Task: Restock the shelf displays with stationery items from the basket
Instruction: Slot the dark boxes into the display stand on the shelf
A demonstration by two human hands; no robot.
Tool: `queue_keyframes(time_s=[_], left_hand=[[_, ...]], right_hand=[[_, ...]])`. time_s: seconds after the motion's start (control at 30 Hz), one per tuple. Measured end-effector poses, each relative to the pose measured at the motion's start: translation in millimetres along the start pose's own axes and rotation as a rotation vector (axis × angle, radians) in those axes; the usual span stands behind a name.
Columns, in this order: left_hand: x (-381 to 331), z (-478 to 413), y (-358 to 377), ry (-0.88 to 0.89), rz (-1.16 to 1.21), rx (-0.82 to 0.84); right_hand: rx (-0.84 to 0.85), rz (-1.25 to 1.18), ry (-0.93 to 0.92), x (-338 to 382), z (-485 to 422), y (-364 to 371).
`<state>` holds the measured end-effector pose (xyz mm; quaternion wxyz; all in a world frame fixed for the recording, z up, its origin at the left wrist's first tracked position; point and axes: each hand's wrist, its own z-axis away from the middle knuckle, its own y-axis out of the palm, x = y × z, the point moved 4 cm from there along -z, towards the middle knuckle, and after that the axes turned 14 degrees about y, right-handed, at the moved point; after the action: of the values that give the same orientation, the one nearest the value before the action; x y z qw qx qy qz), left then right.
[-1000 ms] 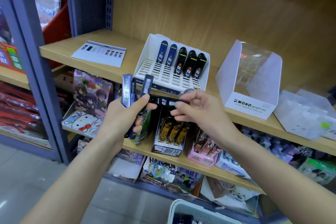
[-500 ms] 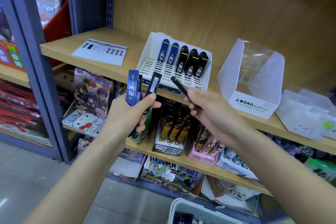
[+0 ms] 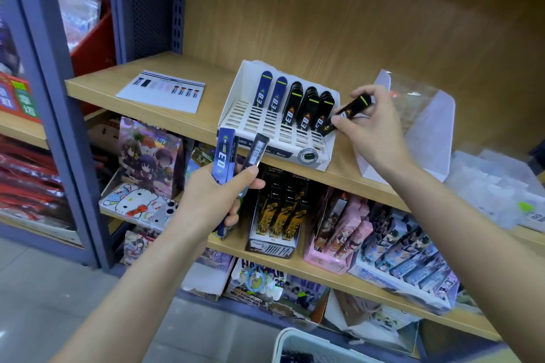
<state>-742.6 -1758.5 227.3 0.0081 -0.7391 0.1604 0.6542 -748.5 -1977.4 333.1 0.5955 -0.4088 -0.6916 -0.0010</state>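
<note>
right hand (image 3: 371, 132) went up and right since the earlier frame, from in front of the white display tray (image 3: 236, 103) to the tray's right edge, taking the black lead case (image 3: 349, 113) with it. it pinches that case, thumb near the lower end, fingertips over the upper end. case is tilted, lower end at the tray's right edge, just beside the rightmost row of black cases (image 3: 323, 110). cannot tell if it touches the tray wall. left hand (image 3: 212, 203) barely shifted, low in front of the tray's front left corner, fingers and thumb curled round a held bundle (image 3: 225, 156) of upright cases, a blue one in front, a black one leaning right. tray sits mid upper shelf (image 3: 97, 88), slotted, two blue cases (image 3: 271, 94) at the back beside three black rows. printed sheet (image 3: 162, 91) lies flat toward the shelf's left end. clear plastic stand (image 3: 436, 127) just right of the tray, partly behind the right wrist. basket (image 3: 298, 339) rim shows at the bottom of view, contents too cut off to name.
</note>
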Motion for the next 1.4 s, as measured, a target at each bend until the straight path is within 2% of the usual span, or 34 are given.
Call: queue_keyframes(time_s=[0.1, 0.33, 0.53, 0.7, 0.83, 1.03, 1.3, 1.4], left_hand=[[1.0, 0.1, 1.1, -0.009, -0.004, 0.005], [1.8, -0.2, 3.7, -0.021, -0.006, 0.011], [3.1, -1.5, 5.7, -0.023, 0.0, 0.02], [3.3, -1.4, 6.8, -0.019, 0.024, 0.028], [2.0, -0.6, 7.1, -0.012, 0.029, 0.031], [1.8, 0.6, 7.4, -0.008, 0.013, 0.044], [0.1, 2.3, 7.4, -0.015, 0.014, 0.05], [-0.6, 2.6, 7.5, -0.022, 0.018, 0.058]], right_hand=[[-0.022, -0.003, 0.001, -5.8, -13.1, 3.1], [-0.019, 0.233, -0.146, -4.4, -16.9, 8.1], [0.036, 0.184, -0.165, 1.2, -20.3, 4.9], [0.063, 0.359, -0.181, 4.0, -29.7, 0.5], [0.06, 0.529, -0.27, 8.3, -32.6, -1.0], [0.06, 0.33, -0.274, 8.5, -30.0, 1.7], [0.006, 0.436, -0.283, 5.3, -32.2, 7.0], [-0.1, 0.431, -0.325, 5.4, -19.1, 6.5]])
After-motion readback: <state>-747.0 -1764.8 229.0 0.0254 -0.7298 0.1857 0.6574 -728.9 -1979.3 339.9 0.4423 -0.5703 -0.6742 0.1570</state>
